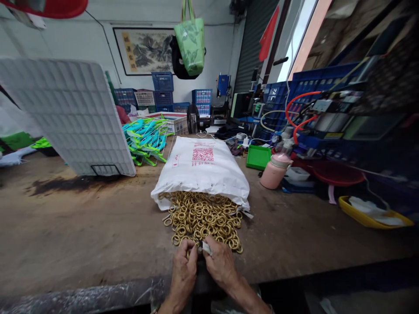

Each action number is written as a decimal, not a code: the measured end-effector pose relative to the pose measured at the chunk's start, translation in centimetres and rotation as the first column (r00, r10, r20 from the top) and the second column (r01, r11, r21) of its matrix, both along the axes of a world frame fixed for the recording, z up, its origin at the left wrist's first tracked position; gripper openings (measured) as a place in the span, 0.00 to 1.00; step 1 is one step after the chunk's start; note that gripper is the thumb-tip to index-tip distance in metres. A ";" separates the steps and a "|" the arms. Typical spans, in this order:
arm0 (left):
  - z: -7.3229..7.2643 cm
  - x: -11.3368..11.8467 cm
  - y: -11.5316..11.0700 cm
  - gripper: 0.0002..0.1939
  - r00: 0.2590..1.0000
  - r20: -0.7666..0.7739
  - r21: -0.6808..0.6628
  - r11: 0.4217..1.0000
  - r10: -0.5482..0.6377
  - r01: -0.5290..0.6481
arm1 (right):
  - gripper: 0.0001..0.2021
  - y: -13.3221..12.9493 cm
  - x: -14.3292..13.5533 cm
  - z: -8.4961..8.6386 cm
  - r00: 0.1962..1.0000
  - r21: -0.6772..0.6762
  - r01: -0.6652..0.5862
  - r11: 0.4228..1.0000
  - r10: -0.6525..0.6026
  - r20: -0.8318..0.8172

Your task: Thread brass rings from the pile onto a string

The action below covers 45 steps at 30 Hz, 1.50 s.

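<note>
A heap of gold-coloured metal rings (pixel 204 218) spills from the mouth of a white woven sack (pixel 209 170) with red print on it. At the near edge of the heap, my left hand (pixel 183 268) is closed in a pinch, with a bit of gold ring showing between thumb and fingers. Close beside it, my right hand (pixel 221 264) is closed too, its fingertips pointing at the left ones. A small whitish flat piece (pixel 207 248) shows at my right fingertips. Something small and dark (pixel 200 248) lies between the two hands; its kind is hidden.
Left stands an upright white ribbed panel (pixel 75 117), near a pile of green and blue plastic pieces (pixel 147 137). To the right are a green tray (pixel 258 157), a pink bottle (pixel 274 171) and a yellow tray (pixel 373 213). The table's front edge (pixel 98 294) runs below my hands.
</note>
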<state>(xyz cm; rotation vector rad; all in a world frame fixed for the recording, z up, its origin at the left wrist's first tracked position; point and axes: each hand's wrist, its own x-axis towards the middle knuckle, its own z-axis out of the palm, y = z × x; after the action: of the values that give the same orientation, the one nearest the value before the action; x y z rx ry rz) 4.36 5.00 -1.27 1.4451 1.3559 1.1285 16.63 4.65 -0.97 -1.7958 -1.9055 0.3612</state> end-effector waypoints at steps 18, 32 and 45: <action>1.4 -0.4 -1.4 0.08 0.994 0.104 -0.088 0.996 0.028 -0.019 | 0.09 -0.3 -0.1 0.8 0.939 0.031 -0.147 0.989 0.150 -0.309; 1.7 -1.2 -0.6 0.14 0.896 0.440 -0.363 0.925 0.064 0.112 | 0.12 -0.2 -0.3 1.8 0.841 -0.107 -0.327 0.939 0.238 -0.486; 1.9 -1.8 -0.9 0.14 0.865 0.501 -0.322 0.932 0.021 0.164 | 0.13 0.0 -0.9 1.8 0.848 -0.275 -0.187 0.943 0.014 -0.529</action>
<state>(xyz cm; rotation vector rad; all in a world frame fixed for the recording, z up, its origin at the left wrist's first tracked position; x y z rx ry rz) 2.56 4.10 0.64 0.8519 1.0533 1.0468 15.74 4.63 0.83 -1.5602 -1.6098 1.1315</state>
